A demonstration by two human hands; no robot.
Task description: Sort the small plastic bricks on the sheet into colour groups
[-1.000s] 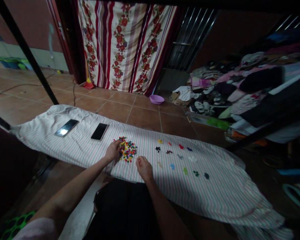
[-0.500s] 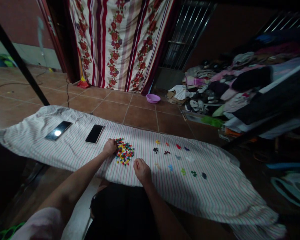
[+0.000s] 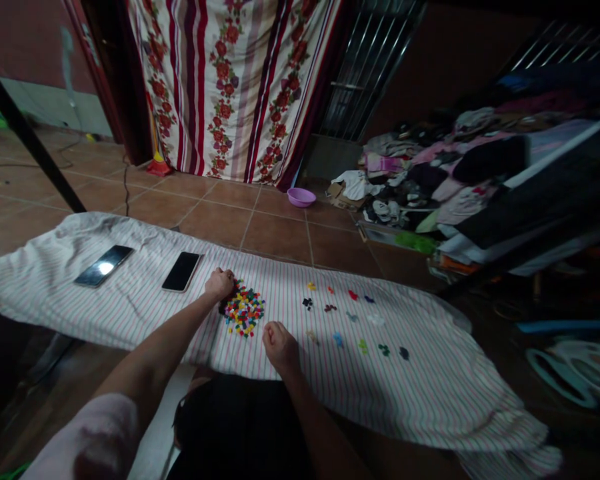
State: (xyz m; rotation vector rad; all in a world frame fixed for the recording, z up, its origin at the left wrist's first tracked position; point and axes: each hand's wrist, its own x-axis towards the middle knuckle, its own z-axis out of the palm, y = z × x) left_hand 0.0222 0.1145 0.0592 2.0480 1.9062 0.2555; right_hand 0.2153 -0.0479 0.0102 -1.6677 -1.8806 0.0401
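Observation:
A heap of small multicoloured pieces (image 3: 245,308), like tiny cubes or beads, lies on the striped cloth (image 3: 380,407). My left hand (image 3: 220,283) touches the heap's far left edge with its fingers curled in; whatever is under the fingertips is hidden. Just right of the heap, my right hand (image 3: 280,345) rests closed, thumb against fingers, and I cannot make out what it holds. Farther right, little groups sorted by colour are spread in rows, among them black pieces (image 3: 307,303), red pieces (image 3: 353,294), light blue pieces (image 3: 338,340) and dark green pieces (image 3: 383,350).
Two phones, one with a glare spot (image 3: 104,265) and one with a dark screen (image 3: 182,271), lie left of the heap. Beyond the cloth are a tiled floor, a purple basin (image 3: 301,197), a floral curtain (image 3: 230,87) and piled clothes (image 3: 430,167).
My left hand has shifted toward the far side of the heap. My right hand keeps its closed pose beside the heap. The camera view has turned slightly.

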